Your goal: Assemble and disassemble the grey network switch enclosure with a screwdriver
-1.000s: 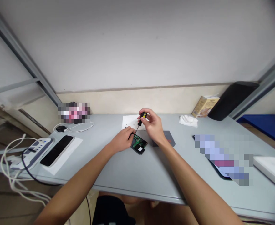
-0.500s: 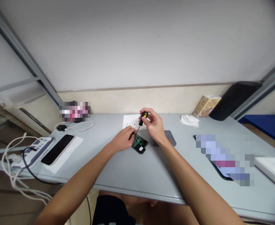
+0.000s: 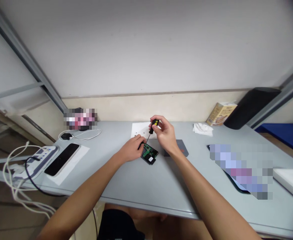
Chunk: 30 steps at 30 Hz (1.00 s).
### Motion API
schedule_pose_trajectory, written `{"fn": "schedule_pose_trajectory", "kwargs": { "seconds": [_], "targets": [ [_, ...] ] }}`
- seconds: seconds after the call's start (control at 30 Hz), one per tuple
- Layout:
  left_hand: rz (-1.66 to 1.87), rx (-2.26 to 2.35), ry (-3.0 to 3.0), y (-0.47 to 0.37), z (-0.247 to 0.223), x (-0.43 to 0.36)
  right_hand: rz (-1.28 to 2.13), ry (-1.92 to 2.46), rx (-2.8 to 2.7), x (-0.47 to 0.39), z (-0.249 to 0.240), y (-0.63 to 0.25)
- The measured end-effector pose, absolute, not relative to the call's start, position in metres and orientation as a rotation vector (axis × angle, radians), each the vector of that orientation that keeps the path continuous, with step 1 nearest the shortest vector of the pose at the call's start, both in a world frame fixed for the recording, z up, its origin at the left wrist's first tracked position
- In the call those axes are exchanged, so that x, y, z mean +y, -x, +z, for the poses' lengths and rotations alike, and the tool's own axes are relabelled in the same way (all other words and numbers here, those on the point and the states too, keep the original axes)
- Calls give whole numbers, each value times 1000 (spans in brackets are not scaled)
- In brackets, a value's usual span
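A small black device with a green circuit board (image 3: 150,154) lies on the grey table. My left hand (image 3: 132,148) has its fingers closed on the upper left edge of this device. A black and yellow screwdriver (image 3: 154,126) is gripped in my right hand (image 3: 165,133), tilted, its shaft pointing down to the board's upper edge. The exact contact of the tip is too small to make out. Behind the hands, a white paper sheet (image 3: 137,127) carries several tiny dark pieces. A dark grey box (image 3: 182,147) sits partly behind my right wrist.
At the left are a power strip (image 3: 37,161) with cables and a black-screened phone (image 3: 62,159) on white paper. On the right lie a crumpled tissue (image 3: 202,129), a carton (image 3: 220,113), a black cylinder (image 3: 251,108), a blurred-out tablet-like device (image 3: 236,185) and a white box (image 3: 290,181).
Both hands, the device and the screwdriver hold nearly the same pose. The whole view has shifted very slightly.
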<state>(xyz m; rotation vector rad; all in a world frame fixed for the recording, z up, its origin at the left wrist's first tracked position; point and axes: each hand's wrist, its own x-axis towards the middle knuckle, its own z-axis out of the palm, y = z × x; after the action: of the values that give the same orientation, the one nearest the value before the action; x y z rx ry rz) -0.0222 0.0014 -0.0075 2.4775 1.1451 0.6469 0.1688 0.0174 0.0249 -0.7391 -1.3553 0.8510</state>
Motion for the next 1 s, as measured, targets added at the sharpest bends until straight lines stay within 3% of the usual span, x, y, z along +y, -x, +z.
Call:
{"fn": "schedule_pose_trajectory", "kwargs": {
  "seconds": [1.0],
  "targets": [
    [673, 1148, -2438, 22, -8, 1, 882, 718, -1299, 15, 30, -169]
  ]
}}
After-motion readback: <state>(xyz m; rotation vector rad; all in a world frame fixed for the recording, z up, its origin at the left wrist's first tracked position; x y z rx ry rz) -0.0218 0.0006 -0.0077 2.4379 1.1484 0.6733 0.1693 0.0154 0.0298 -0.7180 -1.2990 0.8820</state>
